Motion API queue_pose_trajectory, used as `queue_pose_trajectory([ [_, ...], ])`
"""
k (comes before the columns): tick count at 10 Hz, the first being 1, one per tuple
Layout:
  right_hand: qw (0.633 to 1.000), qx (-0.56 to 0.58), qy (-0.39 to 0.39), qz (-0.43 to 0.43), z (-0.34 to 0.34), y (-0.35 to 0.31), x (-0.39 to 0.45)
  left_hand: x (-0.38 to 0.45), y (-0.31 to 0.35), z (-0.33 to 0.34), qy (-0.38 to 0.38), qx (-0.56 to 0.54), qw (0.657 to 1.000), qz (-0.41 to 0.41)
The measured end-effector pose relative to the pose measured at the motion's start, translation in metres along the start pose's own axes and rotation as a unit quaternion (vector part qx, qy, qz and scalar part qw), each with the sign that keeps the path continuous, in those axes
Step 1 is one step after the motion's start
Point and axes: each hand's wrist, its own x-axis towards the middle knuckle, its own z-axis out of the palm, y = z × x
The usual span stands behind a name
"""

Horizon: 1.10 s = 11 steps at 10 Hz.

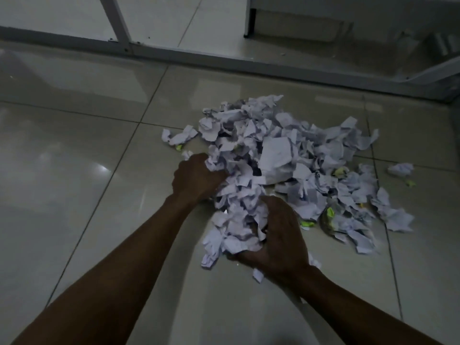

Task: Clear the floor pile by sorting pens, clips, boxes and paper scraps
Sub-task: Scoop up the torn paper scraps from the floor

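currently: paper scraps [281, 158], heaped on tiled floor [74, 170]. left hand [196, 176] at the heap's left edge, right hand [278, 232] at its near edge, fingers curled round a gathered bunch.

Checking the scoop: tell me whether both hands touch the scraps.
Touching. The head view shows the left hand and right hand curled into the scraps from both sides.
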Motion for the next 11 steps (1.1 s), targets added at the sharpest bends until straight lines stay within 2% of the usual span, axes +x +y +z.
queue_pose_trajectory([
  [2,0.998,0.039,0.04,0.041,0.005,-0.01,0.007,-0.038,0.021,0.035,-0.035,0.038,0.996,0.072],
  [3,0.995,0.055,0.064,0.06,0.005,-0.014,0.017,-0.047,0.028,0.037,-0.104,0.037,0.989,0.098],
  [4,0.996,0.058,0.062,0.034,0.007,-0.008,0.017,-0.044,0.032,0.028,-0.205,-0.026,0.974,0.096],
  [5,0.996,0.082,0.032,0.001,0.024,0.01,0.014,-0.041,0.036,0.017,-0.305,-0.098,0.945,0.067],
  [6,0.99,0.095,0.098,-0.022,0.038,0.019,0.021,-0.038,0.04,0.011,-0.36,-0.112,0.926,0.005],
  [7,0.994,0.039,0.093,-0.038,0.033,0.017,0.023,-0.037,0.039,0.011,-0.361,-0.13,0.923,-0.021],
  [8,0.998,0.024,0.047,-0.039,0.012,0.007,0.026,-0.048,0.028,0.012,-0.254,-0.231,0.937,-0.07],
  [9,0.996,0.064,0.052,-0.03,0.014,0.009,0.023,-0.066,0.015,0.003,-0.118,-0.366,0.916,-0.113],
  [10,0.995,0.059,0.06,-0.055,0.014,0.005,0.02,-0.073,0.004,-0.021,-0.046,-0.416,0.901,-0.111],
  [11,0.993,0.023,0.103,-0.06,0.018,0.002,0.021,-0.078,-0.006,-0.04,0.003,-0.438,0.891,-0.122],
])
